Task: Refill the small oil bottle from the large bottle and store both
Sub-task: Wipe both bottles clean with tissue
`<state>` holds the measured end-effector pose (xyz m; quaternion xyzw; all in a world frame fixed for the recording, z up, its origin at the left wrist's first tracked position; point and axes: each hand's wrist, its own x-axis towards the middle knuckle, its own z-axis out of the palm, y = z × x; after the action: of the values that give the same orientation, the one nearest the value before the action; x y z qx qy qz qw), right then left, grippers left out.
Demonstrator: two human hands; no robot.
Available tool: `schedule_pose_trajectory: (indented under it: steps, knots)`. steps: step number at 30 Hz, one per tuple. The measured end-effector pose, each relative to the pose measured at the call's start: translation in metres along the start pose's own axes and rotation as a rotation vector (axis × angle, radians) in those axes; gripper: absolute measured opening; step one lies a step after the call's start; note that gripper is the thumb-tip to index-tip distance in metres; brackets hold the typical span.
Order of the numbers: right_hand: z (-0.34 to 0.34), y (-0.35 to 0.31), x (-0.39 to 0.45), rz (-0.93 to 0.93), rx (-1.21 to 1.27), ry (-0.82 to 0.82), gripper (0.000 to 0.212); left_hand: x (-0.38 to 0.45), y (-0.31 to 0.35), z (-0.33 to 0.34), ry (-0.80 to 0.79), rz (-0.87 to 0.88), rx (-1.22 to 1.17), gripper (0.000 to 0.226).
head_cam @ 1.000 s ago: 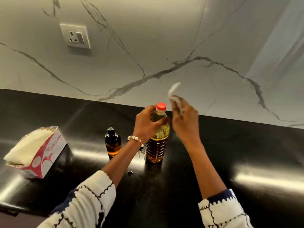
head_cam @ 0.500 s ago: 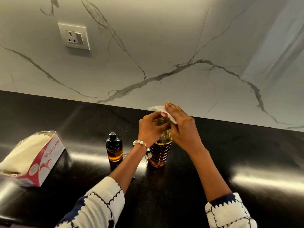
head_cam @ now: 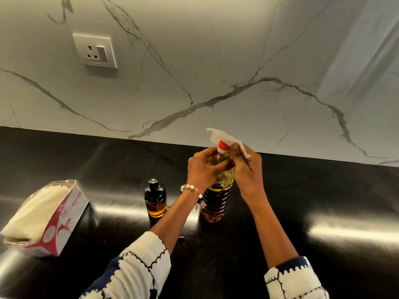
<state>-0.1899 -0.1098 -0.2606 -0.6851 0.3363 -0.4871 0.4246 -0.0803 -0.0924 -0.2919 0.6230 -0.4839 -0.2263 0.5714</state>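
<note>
Right now the big bottle (head_cam: pixel 217 199) stands upright on the black counter (head_cam: pixel 302 190), a little right of the middle of the frame, with its red cap (head_cam: pixel 222 146) on. The left hand (head_cam: pixel 203 169) has its fingers curled round the bottle's shoulder, just under the neck, and holds it steady. The right hand (head_cam: pixel 246 169) pinches a white tissue (head_cam: pixel 224 138) between thumb and fingers and has it against the cap and neck, so this looks like wiping oil off the top. The small bottle (head_cam: pixel 155 198) stands just left of the big one, near but not touching, with its dark top on and oil in the lower part. A tissue box (head_cam: pixel 43 219) lies at the lower left of the frame. What could go wrong? The neck may be oily, so the left hand could slip and the tall bottle could tip over. If it tips left, it could knock the small bottle down too. I cannot tell if the red cap is tight; if it is loose, hard rubbing with the tissue could turn it and let oil run out. Oil left on the outside would make both bottles slippery to carry when it is time to put them away.
</note>
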Motion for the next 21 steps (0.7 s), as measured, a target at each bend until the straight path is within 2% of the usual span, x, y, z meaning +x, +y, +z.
schedule_pose_trajectory:
  steps: [3, 8, 12, 15, 16, 17, 19, 21]
  knots:
    - [0.006, 0.003, -0.013, 0.113, 0.17, 0.065, 0.03, 0.003, -0.004, -0.002, -0.01, -0.031, -0.042, 0.047]
    - [0.023, -0.003, -0.021, 0.142, 0.148, 0.122, 0.028, 0.006, -0.005, -0.003, -0.026, -0.02, -0.047, 0.043]
    - [0.02, -0.013, -0.005, 0.257, 0.204, 0.135, 0.045, 0.007, -0.009, -0.004, -0.053, -0.024, -0.093, 0.043]
    - [0.015, -0.018, 0.0, 0.363, 0.322, 0.181, 0.086, 0.009, -0.011, -0.004, -0.084, -0.038, -0.124, 0.045]
    - [0.015, -0.018, -0.002, 0.375, 0.325, 0.17, 0.093, 0.008, -0.011, -0.004, -0.09, -0.033, -0.129, 0.043]
    - [0.015, -0.016, -0.005, 0.358, 0.321, 0.155, 0.083, 0.009, -0.012, -0.004, -0.094, -0.021, -0.137, 0.041]
    - [0.019, -0.016, -0.014, 0.316, 0.291, 0.145, 0.044, 0.009, -0.012, -0.004, -0.099, -0.002, -0.151, 0.038]
    - [0.022, -0.012, -0.021, 0.299, 0.286, 0.183, 0.025, 0.009, -0.013, -0.005, -0.104, 0.003, -0.15, 0.039]
